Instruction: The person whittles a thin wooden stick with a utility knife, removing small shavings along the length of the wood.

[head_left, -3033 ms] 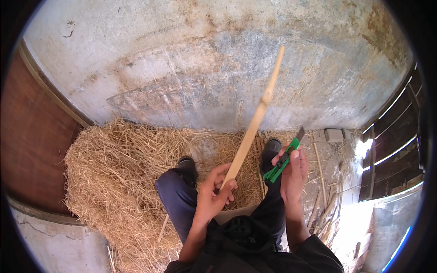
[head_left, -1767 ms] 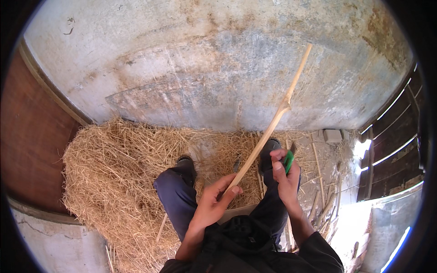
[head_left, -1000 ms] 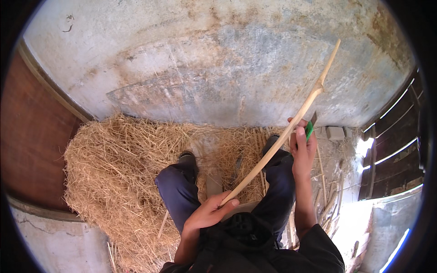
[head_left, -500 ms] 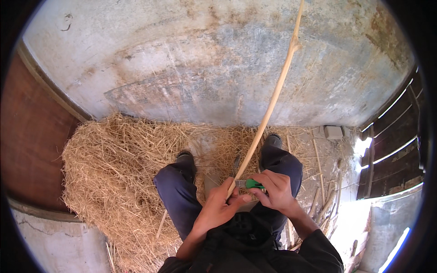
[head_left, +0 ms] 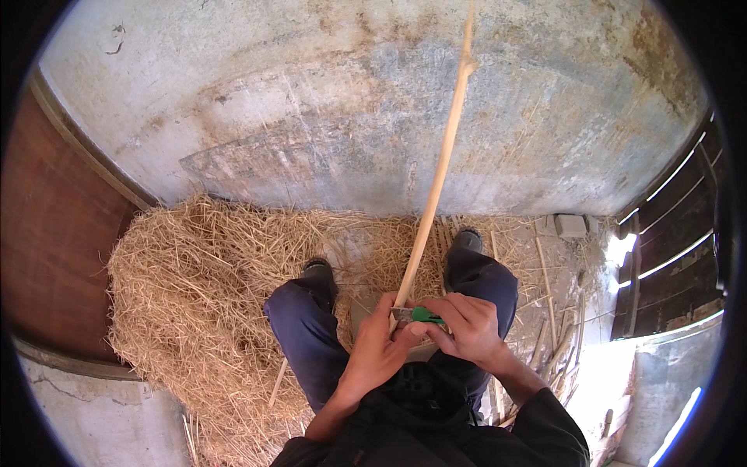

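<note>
A long, peeled, pale wooden stick [head_left: 437, 183] slants up from my lap, with a knot near its upper part. My left hand [head_left: 380, 349] is wrapped round its lower end. My right hand [head_left: 471, 325] grips a green-handled knife [head_left: 424, 314], its short greyish blade lying against the stick beside my left fingers. The left thumb reaches toward the blade; whether it touches is hard to see. The stick's very bottom is hidden by my left hand.
A big heap of straw [head_left: 202, 303] lies to the left, beside a brown panel [head_left: 62, 233]. A stained wall [head_left: 311, 132] stands ahead. On the right are loose sticks [head_left: 559, 354], a grey block [head_left: 570, 226] and dark slatted boards [head_left: 673, 249].
The stick's upper part has swung left and now stands more upright. Both hands keep their hold, and the knife has shifted slightly left.
</note>
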Motion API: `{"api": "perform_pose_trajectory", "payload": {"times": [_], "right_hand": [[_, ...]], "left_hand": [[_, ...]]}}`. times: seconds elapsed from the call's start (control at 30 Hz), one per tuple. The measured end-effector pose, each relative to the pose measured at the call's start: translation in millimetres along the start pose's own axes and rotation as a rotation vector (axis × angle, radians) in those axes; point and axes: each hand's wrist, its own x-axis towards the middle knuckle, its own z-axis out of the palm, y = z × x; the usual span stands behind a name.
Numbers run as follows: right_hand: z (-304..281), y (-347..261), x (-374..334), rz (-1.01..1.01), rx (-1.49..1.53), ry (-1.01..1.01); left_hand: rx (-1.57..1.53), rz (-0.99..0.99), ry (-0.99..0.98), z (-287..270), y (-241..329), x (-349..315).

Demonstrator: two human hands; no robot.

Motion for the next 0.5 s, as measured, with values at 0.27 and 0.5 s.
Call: {"api": "perform_pose_trajectory", "payload": {"times": [0.27,0.5], "right_hand": [[-0.5,-2.9,-1.4,0.013,0.017,-0.026],[1.5,-4.2,0.1,-0.002,0.019,-0.012]], "left_hand": [[-0.176,0.016,0.044,0.2,-15.4,1.1],[-0.191,0.008,0.04,2.4,-11.5,-1.5]]}}
